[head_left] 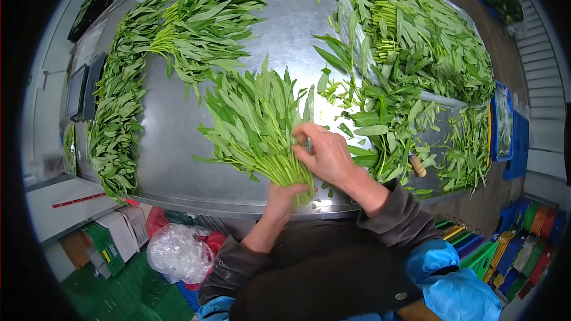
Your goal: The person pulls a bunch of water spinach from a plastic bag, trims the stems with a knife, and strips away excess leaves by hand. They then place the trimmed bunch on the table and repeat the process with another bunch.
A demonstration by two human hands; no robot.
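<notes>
A bunch of long-leaved greens (pixel 256 122), like water spinach, slants over the near edge of the metal table. Its pale stem ends sit in my left hand (pixel 282 199), which is closed around them, thumb across the front. Against the bunch's right side is my right hand (pixel 330 154), thumb and forefinger curled together. What they pinch is hidden; a single long leaf (pixel 308 104) stands just above them. Right of my right hand lie loose leafy stems (pixel 380 125) and a wooden handle (pixel 417 165), its other end covered by leaves.
Stacked bunches (pixel 208 21) and a leafy row (pixel 119 113) line the metal table's (pixel 169 125) left side. A big heap of greens in a plastic bag (pixel 428 41) fills the back right. Trimmings (pixel 467 148) lie at right, near a blue crate (pixel 516 142). Crumpled clear plastic (pixel 178 252) sits below.
</notes>
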